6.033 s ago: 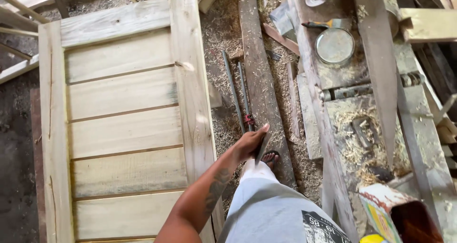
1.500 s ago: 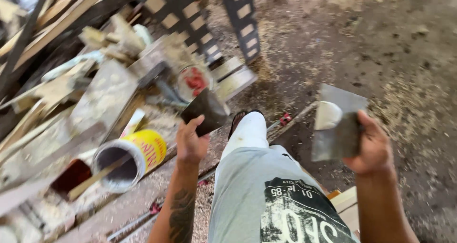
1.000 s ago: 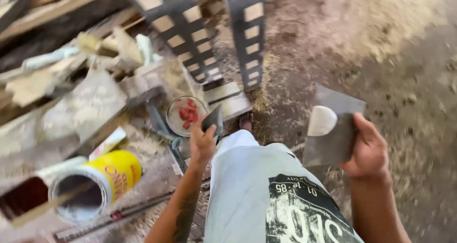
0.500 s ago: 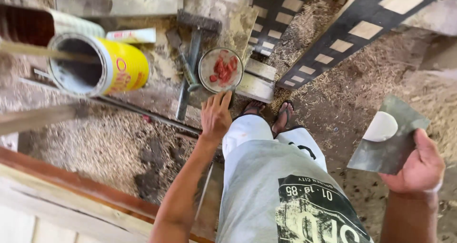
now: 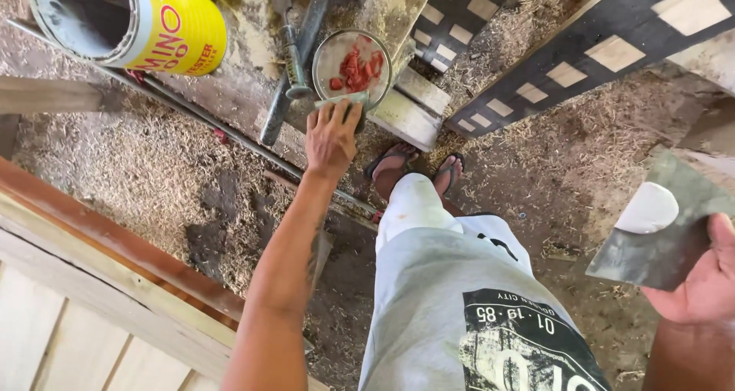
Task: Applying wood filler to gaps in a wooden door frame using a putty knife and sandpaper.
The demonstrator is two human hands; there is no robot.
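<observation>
The left hand [image 5: 331, 137] presses a small scraper blade [image 5: 342, 100] against the rim of the round tin [image 5: 354, 62] of red paste, fingers closed over it; the right hand [image 5: 700, 280] pinches a flat grey board [image 5: 658, 242] carrying a white putty blob [image 5: 648, 208]; tilted, that blob may slide off; the tin could tip into sawdust.

a woodworking shop: sawdust and shavings [image 5: 130, 161] cover the dirt floor, with a plank door [image 5: 69, 322] and a paint can [image 5: 153, 24].
</observation>
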